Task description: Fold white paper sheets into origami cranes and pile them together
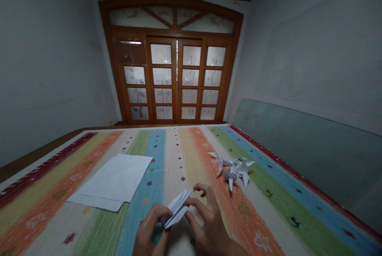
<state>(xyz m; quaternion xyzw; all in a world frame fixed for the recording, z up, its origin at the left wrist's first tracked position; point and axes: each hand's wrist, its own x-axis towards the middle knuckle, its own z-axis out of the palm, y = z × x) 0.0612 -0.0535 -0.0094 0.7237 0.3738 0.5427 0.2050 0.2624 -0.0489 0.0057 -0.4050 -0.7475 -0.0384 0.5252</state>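
Note:
A small folded piece of white paper (178, 209) is held between my two hands, just above the striped cloth. My left hand (151, 230) pinches its lower left end between thumb and fingers. On the other side, my right hand (205, 220) grips the right edge, with the thumb below and the fingertips along the upper edge. Several layers and pointed folds show in the paper. Several folded paper cranes (234, 168) lie clustered together to the right, beyond my right hand. Left of my hands rests a stack of white paper sheets (112, 180).
A striped, patterned cloth (173, 160) covers the table. Along the right side stands a pale green padded backrest (298, 132) against the wall. Wooden doors with frosted glass panes (176, 77) close off the far end.

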